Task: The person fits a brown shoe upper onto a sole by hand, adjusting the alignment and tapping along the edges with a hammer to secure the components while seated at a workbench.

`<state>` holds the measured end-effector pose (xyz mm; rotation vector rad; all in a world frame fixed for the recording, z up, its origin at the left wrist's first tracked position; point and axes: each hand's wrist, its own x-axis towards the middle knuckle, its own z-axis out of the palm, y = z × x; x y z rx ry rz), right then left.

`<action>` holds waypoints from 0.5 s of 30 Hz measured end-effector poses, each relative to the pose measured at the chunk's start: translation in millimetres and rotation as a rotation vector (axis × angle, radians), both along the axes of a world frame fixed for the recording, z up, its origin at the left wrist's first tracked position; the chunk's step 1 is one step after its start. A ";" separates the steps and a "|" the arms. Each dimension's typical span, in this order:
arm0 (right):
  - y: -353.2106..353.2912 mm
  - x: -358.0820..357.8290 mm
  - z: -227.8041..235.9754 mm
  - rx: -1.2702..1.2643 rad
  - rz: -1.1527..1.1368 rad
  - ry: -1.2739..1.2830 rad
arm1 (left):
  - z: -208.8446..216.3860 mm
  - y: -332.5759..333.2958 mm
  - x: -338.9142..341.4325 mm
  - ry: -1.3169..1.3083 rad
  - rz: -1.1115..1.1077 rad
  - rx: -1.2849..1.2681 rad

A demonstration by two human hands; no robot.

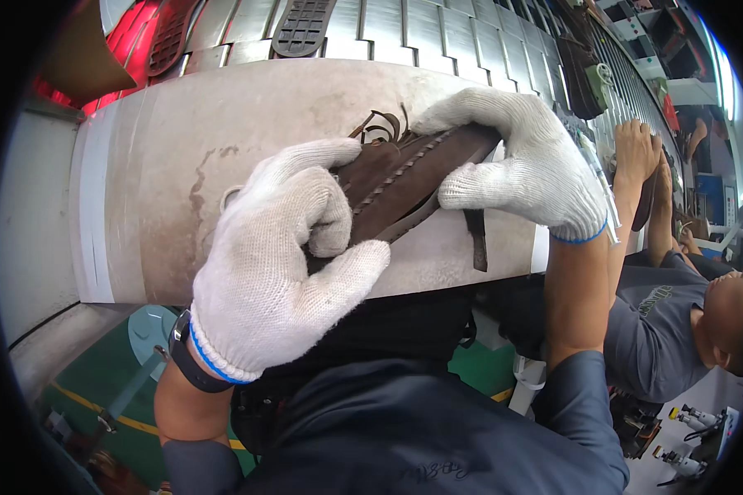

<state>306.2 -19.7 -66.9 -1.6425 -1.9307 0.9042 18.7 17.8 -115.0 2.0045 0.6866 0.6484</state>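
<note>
Head view: left hand [260, 256], right hand [530, 161], both gloved, grasping brown shoe [398, 188] over table [161, 186]; dark sole [304, 29] beyond far edge.

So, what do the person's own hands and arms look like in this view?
The left hand and right hand wear white knit gloves with blue-edged cuffs. A black wristband, possibly a watch, sits behind the left cuff. Dark grey sleeves stop short of the gloves.
</note>
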 end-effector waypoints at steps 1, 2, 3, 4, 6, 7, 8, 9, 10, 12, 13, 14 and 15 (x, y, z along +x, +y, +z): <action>0.6 -0.8 1.1 0.008 0.010 -0.042 | 0.2 -0.3 0.1 -0.010 0.005 0.007; 1.2 -2.4 1.9 0.007 0.015 -0.041 | 0.2 -0.4 -0.5 -0.019 0.009 0.015; 1.6 -3.9 2.8 0.025 0.027 -0.073 | 0.3 -0.4 -1.3 -0.018 0.014 0.014; 1.9 -5.6 3.7 0.044 0.040 -0.104 | 0.3 -0.3 -2.1 -0.016 0.013 0.016; 1.9 -7.9 8.6 0.020 0.028 -0.130 | 1.0 -1.7 -1.0 -0.017 0.018 0.016; 1.7 -9.1 10.9 -0.004 0.011 -0.156 | 1.6 -2.6 -0.1 -0.012 0.022 0.012; 1.5 -11.3 12.2 -0.004 0.014 -0.155 | 1.7 -2.7 -0.1 -0.007 0.025 0.008; 1.4 -13.9 13.2 -0.014 -0.007 -0.156 | 0.3 -2.7 -0.2 -0.007 0.028 0.007; 1.5 -15.7 13.4 -0.024 -0.029 -0.156 | -2.1 -2.7 -0.2 -0.017 0.024 0.003; 0.1 -13.3 7.1 0.016 -0.009 -0.158 | -3.2 -1.7 -0.2 -0.027 0.022 0.001; -0.3 -12.7 4.8 0.056 0.006 -0.159 | -3.2 -1.4 -0.2 -0.026 0.016 0.011; 0.1 -14.0 4.7 0.055 0.009 -0.158 | -3.5 -1.3 -0.3 -0.023 0.010 0.019; 0.5 -16.2 5.1 0.049 0.019 -0.183 | -2.9 -1.3 -0.5 -0.022 0.013 0.018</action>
